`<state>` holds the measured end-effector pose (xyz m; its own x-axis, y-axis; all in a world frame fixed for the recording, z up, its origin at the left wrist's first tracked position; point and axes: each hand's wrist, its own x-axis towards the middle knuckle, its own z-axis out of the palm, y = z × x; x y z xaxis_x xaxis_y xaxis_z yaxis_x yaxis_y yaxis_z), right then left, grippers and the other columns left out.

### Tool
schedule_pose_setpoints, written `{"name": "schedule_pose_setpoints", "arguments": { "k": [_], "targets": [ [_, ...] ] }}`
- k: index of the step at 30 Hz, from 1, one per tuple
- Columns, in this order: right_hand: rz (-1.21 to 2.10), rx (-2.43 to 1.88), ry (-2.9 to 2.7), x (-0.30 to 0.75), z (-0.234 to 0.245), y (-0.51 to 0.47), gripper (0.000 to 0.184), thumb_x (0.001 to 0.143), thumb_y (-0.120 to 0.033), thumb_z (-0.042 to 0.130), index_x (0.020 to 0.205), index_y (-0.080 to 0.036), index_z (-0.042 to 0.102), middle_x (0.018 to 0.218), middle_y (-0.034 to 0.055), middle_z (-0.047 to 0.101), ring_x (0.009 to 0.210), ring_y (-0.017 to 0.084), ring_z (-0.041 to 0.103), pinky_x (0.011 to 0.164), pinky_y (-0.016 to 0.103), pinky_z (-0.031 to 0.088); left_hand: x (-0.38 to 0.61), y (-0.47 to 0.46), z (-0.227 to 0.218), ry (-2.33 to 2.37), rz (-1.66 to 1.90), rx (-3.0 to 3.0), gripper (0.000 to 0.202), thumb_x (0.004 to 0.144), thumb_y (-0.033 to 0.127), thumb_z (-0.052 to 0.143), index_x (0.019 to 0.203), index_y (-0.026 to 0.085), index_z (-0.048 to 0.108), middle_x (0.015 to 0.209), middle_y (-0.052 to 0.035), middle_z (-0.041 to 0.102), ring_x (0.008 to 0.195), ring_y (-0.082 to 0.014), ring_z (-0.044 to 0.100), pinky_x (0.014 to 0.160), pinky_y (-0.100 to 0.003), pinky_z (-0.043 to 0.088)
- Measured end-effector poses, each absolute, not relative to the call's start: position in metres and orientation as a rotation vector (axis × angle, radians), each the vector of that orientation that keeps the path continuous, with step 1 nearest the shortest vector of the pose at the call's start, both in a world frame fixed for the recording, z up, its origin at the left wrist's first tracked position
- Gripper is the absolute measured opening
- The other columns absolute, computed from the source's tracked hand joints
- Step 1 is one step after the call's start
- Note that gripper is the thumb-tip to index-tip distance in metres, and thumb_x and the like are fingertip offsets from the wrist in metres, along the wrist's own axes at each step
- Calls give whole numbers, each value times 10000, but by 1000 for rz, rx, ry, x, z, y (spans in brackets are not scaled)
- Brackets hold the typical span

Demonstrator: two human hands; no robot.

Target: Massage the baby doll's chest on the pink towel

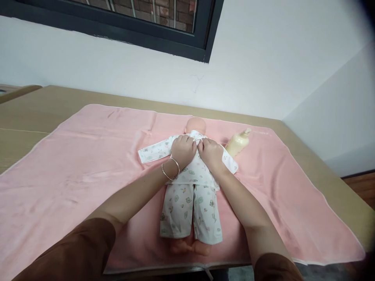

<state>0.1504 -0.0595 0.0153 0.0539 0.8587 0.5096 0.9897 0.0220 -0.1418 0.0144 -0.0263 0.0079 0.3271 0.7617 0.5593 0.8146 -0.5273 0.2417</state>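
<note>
A baby doll (195, 125) lies on its back on a pink towel (88, 164), head away from me. It wears a white printed top (152, 151) and matching trousers (187, 207); its bare feet (190, 246) stick out at the near end. My left hand (183, 150), with two bangles on the wrist, and my right hand (210, 153) rest side by side on the doll's chest. Both have fingers curled, pinching the top's fabric near the collar.
A cream bottle (238, 142) lies on the towel just right of the doll's shoulder. The towel covers a wooden table (328, 171) set against a white wall, with a dark-framed window (164, 35) above. The table's right edge drops to a wooden floor.
</note>
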Motion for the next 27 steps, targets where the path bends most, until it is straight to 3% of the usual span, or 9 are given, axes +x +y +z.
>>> {"name": "schedule_pose_setpoints", "arguments": {
  "k": [2, 5, 8, 13, 20, 27],
  "targets": [
    [-329, -1882, -1841, 152, 15, -56, 367, 990, -313, 349, 967, -172, 687, 942, 112, 718, 890, 252, 636, 766, 318, 414, 14, -24, 7, -1502, -1033, -2508, 320, 969, 286, 383, 1055, 147, 658, 1074, -154, 668, 1065, -296, 585, 939, -429, 445],
    [-209, -1792, -1916, 160, 16, -47, 388, 975, -297, 377, 1216, -131, 631, 1164, 143, 692, 1065, 277, 610, 919, 358, 429, 13, -16, 7, -1479, -1098, -2602, 356, 939, 280, 426, 1222, 148, 596, 1214, -134, 645, 1160, -278, 552, 1045, -422, 405],
    [-120, -1701, -1987, 167, 16, -40, 458, 977, -310, 384, 1350, -104, 553, 1317, 162, 627, 1180, 285, 569, 1016, 391, 406, 12, -10, 6, -1470, -1086, -2670, 398, 921, 298, 447, 1271, 155, 570, 1268, -116, 632, 1206, -273, 532, 1091, -423, 371],
    [-146, -1690, -1934, 166, 15, -45, 420, 986, -310, 364, 1276, -138, 615, 1177, 129, 700, 1081, 268, 614, 952, 372, 438, 12, -11, 5, -1561, -1077, -2598, 369, 912, 351, 486, 1211, 171, 606, 1186, -118, 655, 1147, -285, 560, 1031, -424, 403],
    [-325, -1871, -1791, 156, 14, -56, 428, 993, -366, 347, 897, -180, 721, 847, 111, 716, 856, 254, 633, 723, 322, 410, 11, -22, 10, -1581, -1020, -2434, 318, 935, 390, 461, 1027, 161, 663, 1002, -144, 651, 1019, -314, 570, 887, -450, 433],
    [-207, -1865, -1837, 156, 21, -55, 359, 981, -310, 370, 1089, -168, 682, 1026, 123, 719, 999, 267, 623, 813, 329, 433, 13, -26, 12, -1687, -1063, -2439, 292, 914, 356, 478, 1036, 169, 666, 1069, -134, 671, 1062, -310, 578, 939, -454, 439]
  ]
}}
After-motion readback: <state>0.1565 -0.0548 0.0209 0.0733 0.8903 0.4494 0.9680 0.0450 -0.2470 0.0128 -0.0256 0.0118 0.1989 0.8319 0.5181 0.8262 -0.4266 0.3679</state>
